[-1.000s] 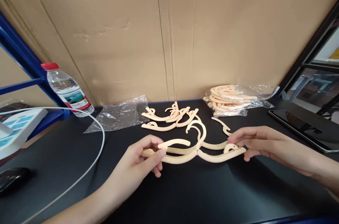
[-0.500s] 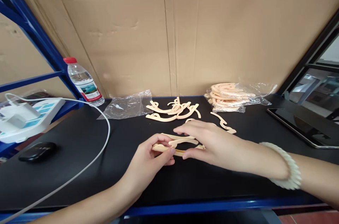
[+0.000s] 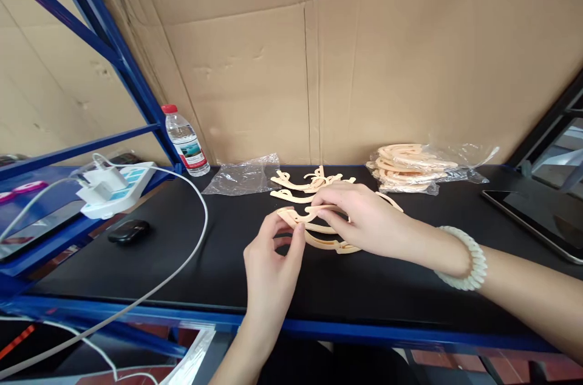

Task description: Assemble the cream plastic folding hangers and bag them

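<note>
Between both hands is a pale beige folding hanger made of curved plastic pieces. My left hand pinches its left end between thumb and fingers. With thumb and fingertips, my right hand grips the thin upper piece and covers the right part of the hanger. Just below it on the black tabletop lies another curved beige piece, partly under my right hand. Behind my hands, several loose beige pieces lie in a jumbled pile, and one more curved piece shows past my right hand.
A clear bag of stacked beige pieces sits at the back right, a flat clear bag at the back left. Leftward are a water bottle, a mouse, a white cable and a power strip. A tablet lies right.
The view has shifted, showing more on the left. My hands have raised the hanger and turned it; my right hand has moved onto its thin upper piece, while my left keeps the left end.
</note>
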A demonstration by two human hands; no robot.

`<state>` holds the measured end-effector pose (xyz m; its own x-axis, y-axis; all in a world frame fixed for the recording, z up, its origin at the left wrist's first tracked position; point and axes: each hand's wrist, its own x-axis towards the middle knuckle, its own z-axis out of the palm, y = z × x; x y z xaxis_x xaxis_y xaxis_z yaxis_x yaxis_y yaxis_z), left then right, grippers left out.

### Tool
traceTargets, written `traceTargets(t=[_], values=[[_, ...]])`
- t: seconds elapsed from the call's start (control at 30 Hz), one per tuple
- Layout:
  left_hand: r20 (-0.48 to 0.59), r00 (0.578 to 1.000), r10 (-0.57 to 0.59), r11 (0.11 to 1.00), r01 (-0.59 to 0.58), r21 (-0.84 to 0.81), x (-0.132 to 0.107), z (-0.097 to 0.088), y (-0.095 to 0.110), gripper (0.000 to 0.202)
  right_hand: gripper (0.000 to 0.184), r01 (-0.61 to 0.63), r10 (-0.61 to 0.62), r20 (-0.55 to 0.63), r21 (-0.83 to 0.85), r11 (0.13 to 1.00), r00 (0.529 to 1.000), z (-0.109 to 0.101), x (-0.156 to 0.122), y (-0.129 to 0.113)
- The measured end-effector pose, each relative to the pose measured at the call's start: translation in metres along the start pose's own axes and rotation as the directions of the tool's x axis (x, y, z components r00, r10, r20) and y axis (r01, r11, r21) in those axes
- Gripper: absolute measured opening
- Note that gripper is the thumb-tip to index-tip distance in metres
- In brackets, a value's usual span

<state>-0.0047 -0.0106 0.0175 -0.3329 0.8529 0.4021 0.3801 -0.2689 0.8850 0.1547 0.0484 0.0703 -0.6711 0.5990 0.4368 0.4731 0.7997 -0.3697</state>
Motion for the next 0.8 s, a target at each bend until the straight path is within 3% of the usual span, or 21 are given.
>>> traceTargets(t=[0.07, 0.13, 0.23, 0.33, 0.43, 0.5, 0.63, 0.7, 0.8], values=[[-0.003, 1.0, 0.015, 0.996, -0.015, 0.092, 0.0, 0.002, 0.001, 0.022, 0.016, -0.051, 0.054, 0.145, -0.026, 0.998, 0.988, -0.001, 0.005, -0.001], [-0.002, 1.0, 0.022, 0.983, -0.021, 0.181, 0.002, 0.004, 0.001, 0.032, 0.027, -0.092, 0.094, 0.295, -0.019, 0.996, 0.951, -0.005, 0.014, -0.001], [0.008, 1.0, 0.004, 0.959, -0.006, 0.282, 0.009, 0.007, 0.0, 0.046, 0.033, -0.07, 0.078, 0.36, -0.034, 0.997, 0.93, -0.012, 0.035, 0.0], [0.035, 0.999, -0.032, 0.976, 0.024, 0.218, 0.013, 0.008, 0.0, 0.053, 0.025, -0.083, 0.054, 0.483, 0.04, 0.996, 0.874, -0.018, 0.053, 0.002], [0.076, 0.996, -0.051, 0.998, 0.047, 0.051, 0.01, 0.006, 0.003, 0.046, 0.017, -0.155, 0.03, 0.593, 0.161, 0.975, 0.805, -0.02, 0.062, 0.002], [0.077, 0.996, -0.052, 0.998, 0.055, -0.028, 0.008, 0.004, 0.007, 0.041, 0.019, -0.125, 0.035, 0.56, 0.124, 0.984, 0.827, -0.019, 0.061, -0.002], [0.089, 0.994, -0.055, 0.998, 0.056, -0.014, 0.011, -0.003, 0.014, 0.03, 0.024, 0.092, -0.026, 0.391, -0.15, 0.984, 0.92, -0.013, 0.053, -0.017], [0.091, 0.995, -0.036, 0.999, 0.034, 0.027, 0.015, -0.004, 0.014, 0.029, 0.023, 0.123, -0.027, 0.367, -0.242, 0.962, 0.93, -0.012, 0.05, -0.025], [0.045, 0.999, -0.004, 0.998, 0.002, 0.059, 0.018, -0.004, 0.012, 0.033, 0.021, 0.072, 0.043, 0.382, -0.282, 0.957, 0.923, -0.012, 0.047, -0.035]])
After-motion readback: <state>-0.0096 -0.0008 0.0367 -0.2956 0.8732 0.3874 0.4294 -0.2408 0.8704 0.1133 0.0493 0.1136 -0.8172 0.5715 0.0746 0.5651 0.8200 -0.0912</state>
